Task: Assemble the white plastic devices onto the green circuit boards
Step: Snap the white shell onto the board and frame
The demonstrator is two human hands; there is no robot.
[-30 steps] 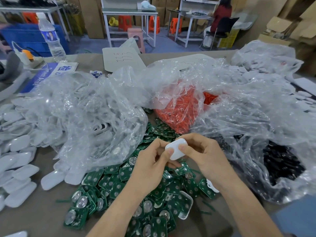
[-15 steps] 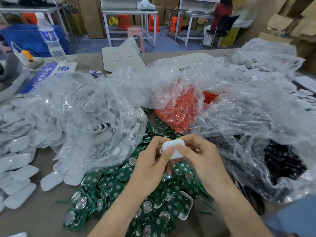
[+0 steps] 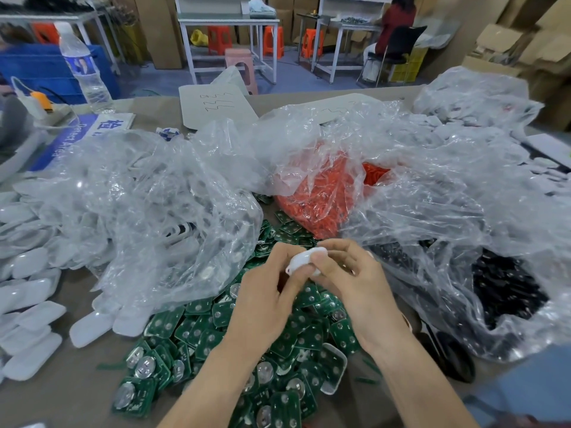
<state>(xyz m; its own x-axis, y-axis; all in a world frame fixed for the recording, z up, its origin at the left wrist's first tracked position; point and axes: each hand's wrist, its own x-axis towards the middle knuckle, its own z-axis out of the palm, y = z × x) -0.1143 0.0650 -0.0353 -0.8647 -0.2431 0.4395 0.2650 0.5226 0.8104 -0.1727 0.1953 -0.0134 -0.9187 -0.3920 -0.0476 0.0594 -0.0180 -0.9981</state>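
A small white plastic device (image 3: 304, 260) is held above a heap of green circuit boards (image 3: 204, 338) with round silver cells. My left hand (image 3: 265, 301) grips its left side, thumb and fingers curled round it. My right hand (image 3: 352, 282) pinches its right edge, thumb on top. Whether a board sits inside the device is hidden by my fingers. An empty white shell (image 3: 335, 369) lies open side up among the boards.
Loose white shells (image 3: 27, 304) lie in piles at the left, partly under a clear plastic bag (image 3: 148, 217). More clear bags hold orange parts (image 3: 321, 199) and black parts (image 3: 506, 285). A water bottle (image 3: 83, 69) stands at the far left. A person sits at a far table.
Both hands have turned the white device between them, so its flat face tilts away and its rounded side shows. The hands stay above the board heap.
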